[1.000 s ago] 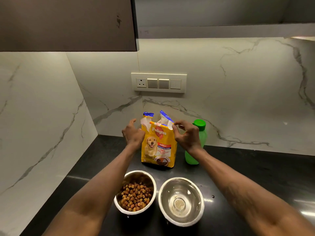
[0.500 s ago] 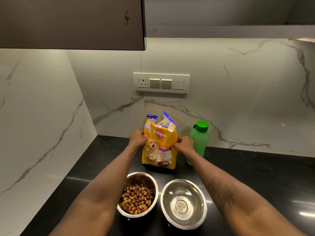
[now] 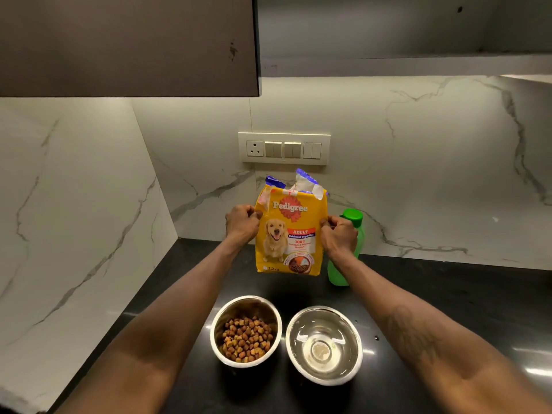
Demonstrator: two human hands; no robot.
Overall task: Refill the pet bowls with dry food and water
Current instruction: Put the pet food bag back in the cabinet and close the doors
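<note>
A yellow dog food bag (image 3: 291, 234) with a torn open top is held upright above the black counter (image 3: 448, 294). My left hand (image 3: 242, 224) grips its left edge and my right hand (image 3: 339, 236) grips its right edge. In front of the bag sit two steel bowls. The left bowl (image 3: 227, 312) holds brown kibble (image 3: 246, 339). The right bowl (image 3: 355, 360) has no food in it; its shiny bottom shows. A green bottle (image 3: 352, 218) with a green cap stands behind my right hand, partly hidden by it.
Marble walls close the corner at left and behind. A switch panel with a socket (image 3: 283, 149) is on the back wall above the bag. A dark cabinet (image 3: 128, 46) hangs overhead at left. The counter stretches away to the right.
My hands slid from the bag's top down to its sides and took hold. The bag has been lifted off the counter and stands higher in view.
</note>
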